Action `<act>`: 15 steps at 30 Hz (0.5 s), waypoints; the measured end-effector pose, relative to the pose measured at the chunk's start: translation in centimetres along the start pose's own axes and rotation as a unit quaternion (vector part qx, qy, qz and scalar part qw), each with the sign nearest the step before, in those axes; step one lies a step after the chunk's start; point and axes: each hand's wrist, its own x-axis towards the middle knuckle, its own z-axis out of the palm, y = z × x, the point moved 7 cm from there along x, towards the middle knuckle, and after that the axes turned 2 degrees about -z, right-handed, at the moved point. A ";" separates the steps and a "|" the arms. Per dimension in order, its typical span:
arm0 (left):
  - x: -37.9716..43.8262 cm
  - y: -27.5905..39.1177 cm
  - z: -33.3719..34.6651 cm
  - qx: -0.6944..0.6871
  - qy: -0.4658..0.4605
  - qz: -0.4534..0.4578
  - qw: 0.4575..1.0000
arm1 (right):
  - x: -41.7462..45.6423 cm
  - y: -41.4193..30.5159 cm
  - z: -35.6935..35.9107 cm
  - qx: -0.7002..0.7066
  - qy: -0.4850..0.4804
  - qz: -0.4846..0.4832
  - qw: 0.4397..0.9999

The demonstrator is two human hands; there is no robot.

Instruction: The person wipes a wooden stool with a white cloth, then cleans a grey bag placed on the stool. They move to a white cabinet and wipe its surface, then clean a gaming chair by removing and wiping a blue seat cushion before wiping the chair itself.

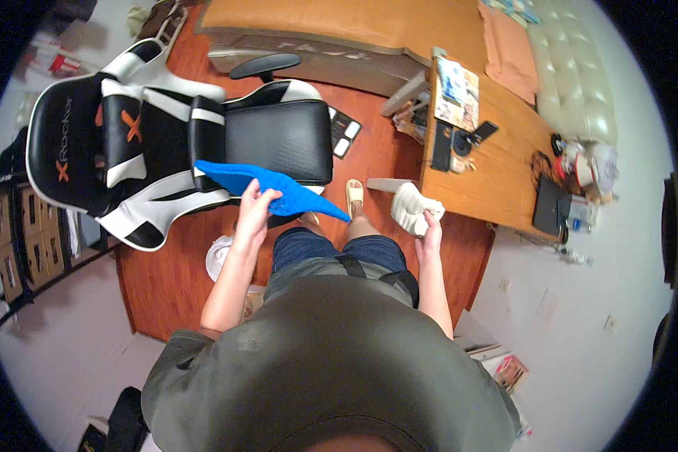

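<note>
My left hand (255, 210) grips a folded blue cloth (282, 189) by its near edge, with the thumb on top. The cloth spreads over the front of a black and white gaming chair's seat (279, 138); whether it touches the chair I cannot tell. In my right hand (430, 231) is a bunched white cloth (411, 208), pinched at its right side. That cloth is beside the near left corner of a wooden desk (497, 186). Both hands are apart, in front of my body.
A bed (339, 20) stands beyond the chair. On the desk lie a phone (485, 131), papers (457, 93) and a black laptop (551, 206). A white bin (219, 257) stands on the floor at left, and a shelf with boxes (34, 248) is along the left wall.
</note>
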 end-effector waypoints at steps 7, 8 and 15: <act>-2.7 0.1 1.6 -0.005 0.007 0.018 1.000 | -1.0 -0.3 -4.2 -0.009 -0.032 -0.010 0.999; -3.5 -0.2 2.3 0.001 0.008 0.027 1.000 | -0.9 -0.4 -5.0 -0.004 -0.030 -0.009 1.000; -7.3 -3.9 7.2 -0.042 0.035 0.084 0.995 | 0.6 -0.9 -13.0 0.026 -0.022 -0.002 0.999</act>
